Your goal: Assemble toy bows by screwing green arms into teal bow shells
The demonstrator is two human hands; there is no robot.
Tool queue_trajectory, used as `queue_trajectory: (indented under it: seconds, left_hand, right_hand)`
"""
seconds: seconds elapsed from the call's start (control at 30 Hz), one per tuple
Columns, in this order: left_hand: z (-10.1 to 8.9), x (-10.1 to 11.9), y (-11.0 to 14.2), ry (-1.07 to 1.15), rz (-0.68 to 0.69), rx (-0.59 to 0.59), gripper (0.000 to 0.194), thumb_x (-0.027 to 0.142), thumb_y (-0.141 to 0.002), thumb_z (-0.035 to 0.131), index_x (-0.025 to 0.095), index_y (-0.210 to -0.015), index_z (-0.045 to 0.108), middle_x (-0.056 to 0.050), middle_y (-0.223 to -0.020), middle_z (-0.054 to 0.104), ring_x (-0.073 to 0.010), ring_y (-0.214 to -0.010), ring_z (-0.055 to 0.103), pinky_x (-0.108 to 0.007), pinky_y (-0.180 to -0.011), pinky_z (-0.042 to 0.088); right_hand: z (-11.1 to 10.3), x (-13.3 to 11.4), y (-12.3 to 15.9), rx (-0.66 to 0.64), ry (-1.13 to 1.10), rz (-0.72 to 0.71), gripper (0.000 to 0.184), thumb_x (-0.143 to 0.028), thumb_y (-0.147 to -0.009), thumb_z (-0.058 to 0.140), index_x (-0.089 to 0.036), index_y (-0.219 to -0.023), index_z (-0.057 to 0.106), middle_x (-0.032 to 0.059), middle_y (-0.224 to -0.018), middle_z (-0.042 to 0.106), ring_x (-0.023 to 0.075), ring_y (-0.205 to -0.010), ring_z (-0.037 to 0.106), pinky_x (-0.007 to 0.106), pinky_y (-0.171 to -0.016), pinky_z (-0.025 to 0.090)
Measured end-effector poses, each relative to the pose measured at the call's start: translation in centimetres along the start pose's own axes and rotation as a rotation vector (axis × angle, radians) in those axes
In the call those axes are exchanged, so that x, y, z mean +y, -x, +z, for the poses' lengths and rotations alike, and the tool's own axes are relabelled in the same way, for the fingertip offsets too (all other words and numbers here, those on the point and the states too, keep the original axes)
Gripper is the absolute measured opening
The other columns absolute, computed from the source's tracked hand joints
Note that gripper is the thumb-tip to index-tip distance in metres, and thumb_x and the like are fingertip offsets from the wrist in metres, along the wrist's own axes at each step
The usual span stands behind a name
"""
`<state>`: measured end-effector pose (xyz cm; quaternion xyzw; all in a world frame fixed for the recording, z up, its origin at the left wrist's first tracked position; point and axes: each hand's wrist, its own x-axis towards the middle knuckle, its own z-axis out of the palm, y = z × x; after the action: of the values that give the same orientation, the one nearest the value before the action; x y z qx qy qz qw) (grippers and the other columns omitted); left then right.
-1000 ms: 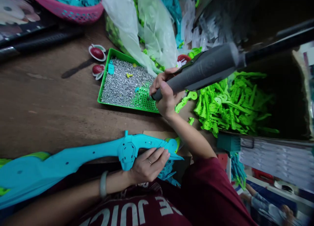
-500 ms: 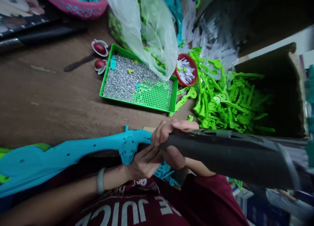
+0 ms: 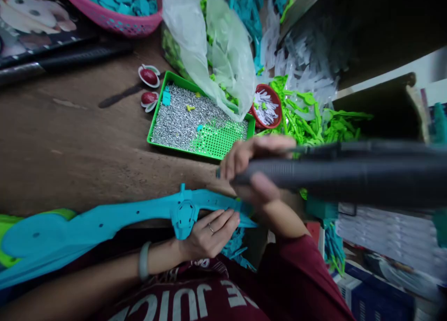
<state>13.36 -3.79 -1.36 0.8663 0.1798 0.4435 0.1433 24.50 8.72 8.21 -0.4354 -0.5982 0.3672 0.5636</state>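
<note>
My left hand, a ring on one finger, is wrapped round the grip end of a long teal plastic toy piece. The piece lies across in front of me, with a raised hub and a small peg near its middle and a wide rounded end at the left. Above it, my right hand is closed round the front of a black electric screwdriver, blurred by motion. Its nose points left and is apart from the teal piece. Just beyond lies a green tray of small silver screws.
A red basket of white pieces, a heap of lime-green parts and a clear bag stand behind. A cardboard box is at the right. At the back left is a pink basket of teal parts.
My right hand has lifted the screwdriver up and away from the teal piece, baring its right end. My left hand stays on the piece. The view has shifted slightly.
</note>
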Motion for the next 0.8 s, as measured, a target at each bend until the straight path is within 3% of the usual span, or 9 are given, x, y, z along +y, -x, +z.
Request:
queue_trajectory:
  seconds: [0.13, 0.27, 0.5, 0.7, 0.8]
  left_hand:
    - [-0.5, -0.4, -0.9, -0.078, 0.008, 0.065, 0.026, 0.011, -0.095, 0.057, 0.006, -0.116, 0.071, -0.007, -0.119, 0.075, -0.0212, -0.114, 0.068, -0.033, -0.101, 0.055]
    - [-0.4, -0.3, -0.8, -0.083, 0.017, 0.036, 0.025, 0.013, -0.094, 0.059, 0.007, -0.115, 0.072, -0.006, -0.119, 0.075, -0.0203, -0.113, 0.068, -0.031, -0.100, 0.056]
    - [-0.4, -0.2, -0.8, -0.102, -0.004, 0.026, 0.023, 0.016, -0.093, 0.062, 0.011, -0.113, 0.073, -0.005, -0.120, 0.074, -0.0190, -0.114, 0.067, -0.031, -0.099, 0.056]
    - [-0.4, -0.1, -1.8, -0.143, -0.028, 0.020, 0.020, 0.018, -0.095, 0.062, 0.015, -0.111, 0.072, -0.003, -0.108, 0.076, -0.0163, -0.102, 0.068, -0.030, -0.092, 0.054]
    - [-0.4, -0.1, -2.6, -0.144, 0.013, -0.045, 0.022, 0.016, -0.097, 0.055, 0.012, -0.112, 0.071, -0.007, -0.111, 0.075, -0.0192, -0.105, 0.067, -0.034, -0.094, 0.052]
  right_hand:
    - [0.7, 4.3, -4.4, 0.200, -0.019, -0.044, 0.045, -0.068, -0.082, 0.058, -0.035, -0.108, 0.041, -0.0074, -0.065, 0.036, 0.0117, -0.045, 0.046, 0.029, -0.044, 0.048]
    - [1.7, 7.0, -5.1, 0.196, -0.019, 0.013, 0.049, -0.067, -0.079, 0.058, -0.033, -0.108, 0.039, -0.0073, -0.065, 0.030, 0.0121, -0.046, 0.041, 0.029, -0.044, 0.046]
    - [1.1, 6.8, -4.4, 0.162, -0.067, -0.018, 0.048, -0.062, -0.078, 0.063, -0.032, -0.107, 0.039, -0.0082, -0.065, 0.032, 0.0102, -0.046, 0.040, 0.027, -0.045, 0.046]
    - [1.6, 8.0, -4.6, 0.212, -0.002, 0.056, 0.049, -0.062, -0.078, 0.062, -0.030, -0.109, 0.041, -0.0067, -0.066, 0.040, 0.0123, -0.048, 0.046, 0.030, -0.045, 0.048]
    - [1.9, 6.2, -5.1, 0.216, -0.066, -0.028, 0.046, -0.055, -0.078, 0.062, -0.030, -0.111, 0.043, -0.0086, -0.062, 0.041, 0.0119, -0.044, 0.044, 0.028, -0.041, 0.044]
